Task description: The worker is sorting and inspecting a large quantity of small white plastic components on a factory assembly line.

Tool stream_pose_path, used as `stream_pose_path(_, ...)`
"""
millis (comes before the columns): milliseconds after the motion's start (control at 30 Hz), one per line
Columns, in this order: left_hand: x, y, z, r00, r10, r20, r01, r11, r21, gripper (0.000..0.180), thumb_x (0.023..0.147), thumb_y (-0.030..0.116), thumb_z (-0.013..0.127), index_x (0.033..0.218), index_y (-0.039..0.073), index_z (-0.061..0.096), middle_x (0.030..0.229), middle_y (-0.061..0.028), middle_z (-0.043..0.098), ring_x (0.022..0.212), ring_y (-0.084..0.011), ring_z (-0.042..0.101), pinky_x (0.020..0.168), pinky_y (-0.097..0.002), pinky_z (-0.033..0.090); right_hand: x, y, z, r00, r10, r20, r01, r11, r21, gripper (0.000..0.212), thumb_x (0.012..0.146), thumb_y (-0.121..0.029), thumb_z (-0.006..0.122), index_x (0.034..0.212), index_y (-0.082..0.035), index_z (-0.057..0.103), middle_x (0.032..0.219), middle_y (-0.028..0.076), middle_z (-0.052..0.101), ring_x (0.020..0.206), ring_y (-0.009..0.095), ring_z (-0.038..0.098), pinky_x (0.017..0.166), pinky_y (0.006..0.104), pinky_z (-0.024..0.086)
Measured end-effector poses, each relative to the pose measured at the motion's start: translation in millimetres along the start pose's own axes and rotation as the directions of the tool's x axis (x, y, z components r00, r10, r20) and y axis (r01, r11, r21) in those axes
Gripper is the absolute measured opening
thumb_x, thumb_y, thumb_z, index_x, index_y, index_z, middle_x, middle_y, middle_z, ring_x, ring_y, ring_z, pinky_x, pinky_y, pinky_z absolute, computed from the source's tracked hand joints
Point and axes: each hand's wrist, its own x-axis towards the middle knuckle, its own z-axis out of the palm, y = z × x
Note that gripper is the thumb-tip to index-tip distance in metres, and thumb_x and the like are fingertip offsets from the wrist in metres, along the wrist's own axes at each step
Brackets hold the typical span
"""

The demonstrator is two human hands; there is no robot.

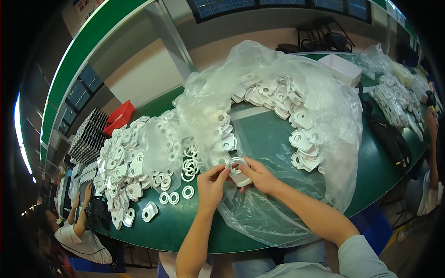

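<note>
Both hands meet over the near middle of the green table, around a white plastic part with a round ring-shaped end. My left hand pinches its left edge between thumb and fingers. From the other side, my right hand grips it, with the thumb near the ring. Whether that ring is a separate piece, I cannot tell. Under the hands spreads a large clear plastic bag, with many similar white parts heaped in its mouth. Loose white rings lie to the left, beside a big pile of white parts.
A red bin and stacked grey trays stand at the far left. At the back right are a white box and bagged pale items. One person sits at the left; another person's arm shows at the right.
</note>
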Motion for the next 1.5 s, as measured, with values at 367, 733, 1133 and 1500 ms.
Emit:
stream_pose_path(367, 0, 1, 2, 0.998, -0.062, 0.001, 0.062, 0.997, 0.047, 0.018, 0.086, 0.004, 0.056, 0.096, -0.008, 0.064, 0.079, -0.0102, 0.065, 0.066, -0.0144, 0.062, 0.062, -0.0242, 0.051, -2, 1, 2, 0.996, -0.081, -0.035, 0.076, 0.987, -0.145, 0.023, 0.095, -0.024, 0.043, 0.1, -0.004, 0.053, 0.075, 0.002, 0.056, 0.054, 0.007, 0.051, 0.045, 0.0209, 0.042)
stream_pose_path(733, -5, 0, 2, 0.999, -0.019, 0.04, 0.014, 0.993, 0.113, 0.016, 0.085, 0.002, 0.056, 0.097, -0.009, 0.061, 0.079, -0.0097, 0.064, 0.067, -0.0146, 0.062, 0.063, -0.0244, 0.052, -4, 3, 3, 0.982, -0.065, -0.177, 0.039, 0.988, -0.148, 0.025, 0.093, -0.026, 0.047, 0.089, -0.004, 0.058, 0.068, 0.0, 0.056, 0.055, 0.006, 0.051, 0.045, 0.0216, 0.04)
stream_pose_path(1133, -2, 20, -4, 0.928, 0.323, 0.186, -0.371, 0.847, 0.38, 0.014, 0.075, -0.004, 0.062, 0.089, -0.003, 0.065, 0.08, -0.0084, 0.063, 0.071, -0.0145, 0.059, 0.065, -0.0229, 0.044, -3, 3, 4, 0.978, -0.21, -0.008, 0.182, 0.864, -0.469, 0.03, 0.091, -0.024, 0.05, 0.081, 0.002, 0.06, 0.066, 0.007, 0.058, 0.059, 0.009, 0.054, 0.053, 0.026, 0.042)
stream_pose_path(1500, -5, 18, 13, 0.971, 0.174, 0.164, -0.223, 0.907, 0.357, 0.032, 0.075, 0.001, 0.065, 0.106, 0.0, 0.059, 0.089, -0.01, 0.063, 0.075, -0.0151, 0.061, 0.063, -0.0242, 0.047, 6, 20, -6, 0.952, -0.231, -0.202, 0.171, 0.945, -0.277, 0.044, 0.096, -0.032, 0.039, 0.084, 0.005, 0.06, 0.069, 0.007, 0.06, 0.066, 0.01, 0.052, 0.06, 0.0284, 0.042)
